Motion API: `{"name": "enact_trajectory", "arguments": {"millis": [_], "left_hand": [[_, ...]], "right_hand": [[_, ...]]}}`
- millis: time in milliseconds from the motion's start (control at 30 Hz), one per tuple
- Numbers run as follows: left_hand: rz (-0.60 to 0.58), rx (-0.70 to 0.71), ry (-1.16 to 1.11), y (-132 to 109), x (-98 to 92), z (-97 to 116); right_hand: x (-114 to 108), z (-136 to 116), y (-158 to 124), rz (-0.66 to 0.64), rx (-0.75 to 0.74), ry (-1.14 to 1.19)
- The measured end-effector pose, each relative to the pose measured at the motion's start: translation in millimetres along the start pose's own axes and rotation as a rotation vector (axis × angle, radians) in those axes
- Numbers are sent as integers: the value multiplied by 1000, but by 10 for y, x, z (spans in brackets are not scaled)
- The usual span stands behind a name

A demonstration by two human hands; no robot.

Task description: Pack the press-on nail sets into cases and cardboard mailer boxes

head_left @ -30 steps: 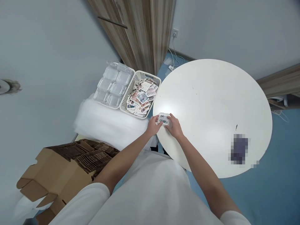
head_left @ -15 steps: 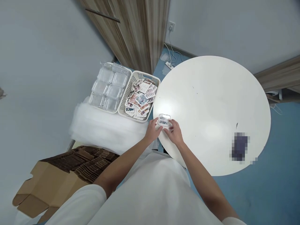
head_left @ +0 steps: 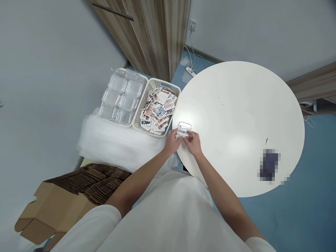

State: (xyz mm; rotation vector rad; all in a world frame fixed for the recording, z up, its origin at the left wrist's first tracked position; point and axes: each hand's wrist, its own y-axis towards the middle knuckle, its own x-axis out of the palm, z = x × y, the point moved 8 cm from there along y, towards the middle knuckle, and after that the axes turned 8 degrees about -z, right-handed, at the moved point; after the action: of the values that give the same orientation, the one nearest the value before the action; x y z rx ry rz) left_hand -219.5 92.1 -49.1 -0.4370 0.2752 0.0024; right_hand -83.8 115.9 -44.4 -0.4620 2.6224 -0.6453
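A small clear plastic case with a dark printed card inside is held just above the near left edge of the round white table. My left hand pinches its near left corner. My right hand grips its near right side with closed fingers. To the left stands a white basket filled with several colourful nail-sticker cards. Beside that basket lie several empty clear plastic cases.
White foam sheeting lies under the basket and cases. An open cardboard box of brown folded cartons sits at lower left. A wooden cabinet, a wall socket and a power strip stand behind. A blurred dark object lies on the table's right side.
Both hands have shifted their hold to the near edge of the clear case, which now sits slightly farther from me. The view has tilted a little.
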Motion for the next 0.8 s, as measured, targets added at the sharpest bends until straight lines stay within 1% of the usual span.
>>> {"name": "enact_trajectory", "arguments": {"millis": [100,233,567,667,800], "left_hand": [[12,5,-6,29,-11,8],[-6,19,0,35,3,-10],[3,57,88,23,12,-25],[44,49,108,-69,11,-27],[115,70,149,-376,-3,-24]], "right_hand": [[8,-20,34,8,12,9],[16,-48,54,8,2,-13],[15,-40,37,0,-24,-3],[-29,-59,-50,3,-60,-7],[-137,-78,-252,25,-144,-91]]}}
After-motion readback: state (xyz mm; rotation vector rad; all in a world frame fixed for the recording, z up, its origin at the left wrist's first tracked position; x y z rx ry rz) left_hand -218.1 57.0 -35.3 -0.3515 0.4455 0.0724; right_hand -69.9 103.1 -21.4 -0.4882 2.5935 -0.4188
